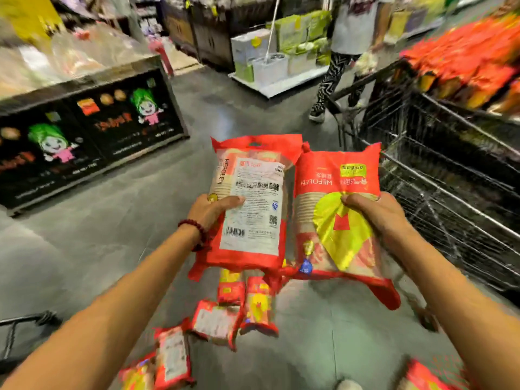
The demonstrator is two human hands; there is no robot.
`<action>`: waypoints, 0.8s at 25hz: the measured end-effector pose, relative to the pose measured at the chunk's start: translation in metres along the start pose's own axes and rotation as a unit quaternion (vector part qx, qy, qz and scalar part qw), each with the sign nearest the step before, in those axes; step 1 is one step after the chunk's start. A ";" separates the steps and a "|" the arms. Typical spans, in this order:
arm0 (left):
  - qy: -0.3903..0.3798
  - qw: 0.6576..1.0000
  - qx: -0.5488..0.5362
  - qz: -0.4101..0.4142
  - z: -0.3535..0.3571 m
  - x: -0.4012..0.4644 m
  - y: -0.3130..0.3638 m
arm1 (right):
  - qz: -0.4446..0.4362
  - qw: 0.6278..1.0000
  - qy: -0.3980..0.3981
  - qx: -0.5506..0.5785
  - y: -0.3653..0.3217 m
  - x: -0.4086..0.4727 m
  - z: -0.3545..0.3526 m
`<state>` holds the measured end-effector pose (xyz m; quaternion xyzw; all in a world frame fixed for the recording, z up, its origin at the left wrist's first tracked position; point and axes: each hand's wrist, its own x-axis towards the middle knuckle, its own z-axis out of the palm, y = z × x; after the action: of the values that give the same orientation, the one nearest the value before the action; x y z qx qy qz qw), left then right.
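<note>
I hold two red packs of paper cups side by side above the floor. My left hand grips the left pack, whose white label side with a barcode faces up. My right hand grips the right pack, which shows a yellow heart on its front. The two packs touch along their inner edges. A red bead bracelet circles my left wrist.
Several more red packs lie scattered on the grey floor below. A black wire display bin piled with red packs stands at the right. A black printed display stand is at the left. A person walks ahead.
</note>
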<state>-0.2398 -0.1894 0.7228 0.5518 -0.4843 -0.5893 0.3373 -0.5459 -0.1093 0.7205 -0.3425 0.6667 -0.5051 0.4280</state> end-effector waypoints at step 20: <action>-0.249 0.961 0.118 0.020 0.494 0.281 0.182 | 0.058 0.957 0.270 0.085 -0.038 0.244 -0.406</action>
<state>-0.7936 -0.4087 0.7647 0.4138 -0.6302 -0.6395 0.1505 -1.0141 -0.1814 0.7525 -0.1161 0.7308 -0.6077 0.2883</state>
